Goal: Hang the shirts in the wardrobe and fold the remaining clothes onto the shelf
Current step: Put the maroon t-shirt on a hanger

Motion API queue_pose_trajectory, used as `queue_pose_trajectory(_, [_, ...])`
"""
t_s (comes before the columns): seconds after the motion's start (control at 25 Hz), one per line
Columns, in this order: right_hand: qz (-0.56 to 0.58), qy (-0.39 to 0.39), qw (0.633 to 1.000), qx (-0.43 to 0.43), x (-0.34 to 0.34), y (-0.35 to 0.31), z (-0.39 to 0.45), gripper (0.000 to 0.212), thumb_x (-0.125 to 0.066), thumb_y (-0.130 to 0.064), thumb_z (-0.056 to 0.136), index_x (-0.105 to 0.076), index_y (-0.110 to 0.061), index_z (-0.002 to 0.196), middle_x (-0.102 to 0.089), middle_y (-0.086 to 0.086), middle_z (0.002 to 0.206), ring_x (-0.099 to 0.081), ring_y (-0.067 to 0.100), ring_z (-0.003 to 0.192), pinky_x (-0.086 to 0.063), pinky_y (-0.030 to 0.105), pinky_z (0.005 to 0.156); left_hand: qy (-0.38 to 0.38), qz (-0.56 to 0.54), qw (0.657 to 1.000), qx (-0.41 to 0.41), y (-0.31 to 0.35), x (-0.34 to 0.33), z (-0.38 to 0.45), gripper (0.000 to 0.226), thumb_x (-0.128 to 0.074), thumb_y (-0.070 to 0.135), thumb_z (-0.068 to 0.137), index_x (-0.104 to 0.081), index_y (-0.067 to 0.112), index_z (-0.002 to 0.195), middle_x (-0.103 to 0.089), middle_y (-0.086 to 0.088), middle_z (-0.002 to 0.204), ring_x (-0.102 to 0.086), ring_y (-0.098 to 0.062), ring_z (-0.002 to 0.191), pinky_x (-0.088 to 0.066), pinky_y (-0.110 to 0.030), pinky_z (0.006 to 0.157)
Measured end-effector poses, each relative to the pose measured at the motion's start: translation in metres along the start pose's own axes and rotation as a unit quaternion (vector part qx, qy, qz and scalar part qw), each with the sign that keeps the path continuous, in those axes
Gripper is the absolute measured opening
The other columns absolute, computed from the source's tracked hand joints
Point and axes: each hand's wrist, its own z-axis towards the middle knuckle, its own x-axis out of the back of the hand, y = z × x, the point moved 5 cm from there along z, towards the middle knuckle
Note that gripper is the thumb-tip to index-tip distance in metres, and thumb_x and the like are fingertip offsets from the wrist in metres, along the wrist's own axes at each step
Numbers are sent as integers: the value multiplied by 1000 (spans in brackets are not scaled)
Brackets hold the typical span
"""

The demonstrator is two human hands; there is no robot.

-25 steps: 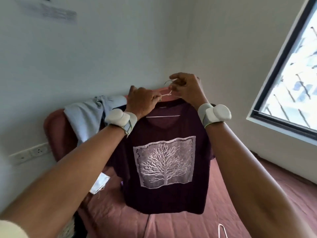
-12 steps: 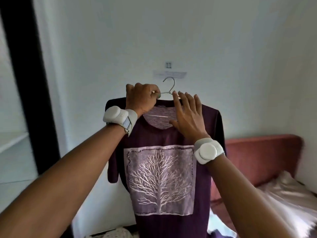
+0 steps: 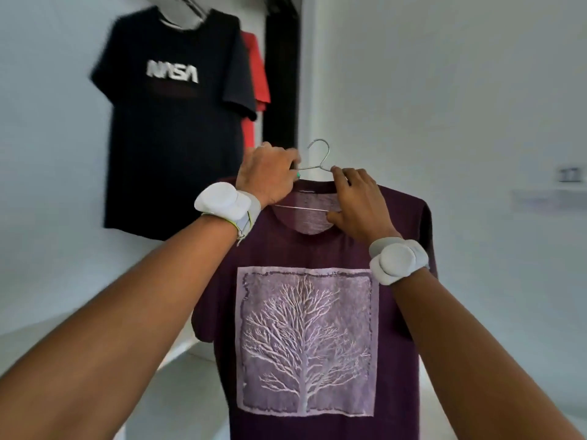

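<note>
Hanging ahead: black shirt [image 3: 171, 122] (red shirt [image 3: 254, 74] behind)

Pale white walls [image 3: 444, 90] — a dark vertical frame [image 3: 281, 74] between them.

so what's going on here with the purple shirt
A person holds a purple tree-print shirt up on a wire hanger. The left hand grips the hanger near its hook; the right hand holds the collar. A black shirt and a red shirt already hang behind.
</note>
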Motion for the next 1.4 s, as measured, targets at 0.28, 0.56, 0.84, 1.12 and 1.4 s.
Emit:
queue_pose_trajectory(0.28, [89,35,993,68,-50,-84,142,66,-78,-33,71,-50,-2,123,-47,16,125,-44,35,114,-43,46,85,13,265,964,7,-125,29,28,43,-51,39,92,-52,21,132,-57,1,130,-49,-25,119,-39,-42,97])
queue_pose_trajectory(0.56, [121,68,986,89,-88,-143,288,57,-78,-35,74,-56,-2,115,-41,13,127,-40,32,118,-44,47,87,-15,382,920,85,-247,57,88,49,-49,40,93,-45,18,136,-53,-3,134,-48,-27,121,-38,-43,101])
queue_pose_trajectory(0.84, [112,85,989,48,-104,-145,448,59,-78,-38,75,-56,-7,120,-40,16,131,-36,35,124,-40,51,96,-11,383,918,97,-368,47,193,53,-47,45,93,-42,19,139,-48,-2,138,-46,-26,123,-35,-42,103])
queue_pose_trajectory(1.12, [91,114,989,14,-79,-161,618,63,-78,-33,76,-51,-9,127,-39,18,134,-36,37,127,-36,52,102,24,310,947,84,-453,67,316,49,-48,45,93,-45,25,137,-47,2,139,-43,-22,127,-31,-40,106])
queue_pose_trajectory(1.4, [52,146,988,3,-87,-179,670,63,-77,-38,76,-53,-7,126,-37,20,136,-31,40,129,-27,56,108,101,260,958,58,-481,59,344,39,-48,41,95,-53,24,130,-54,1,132,-46,-23,123,-33,-41,104])
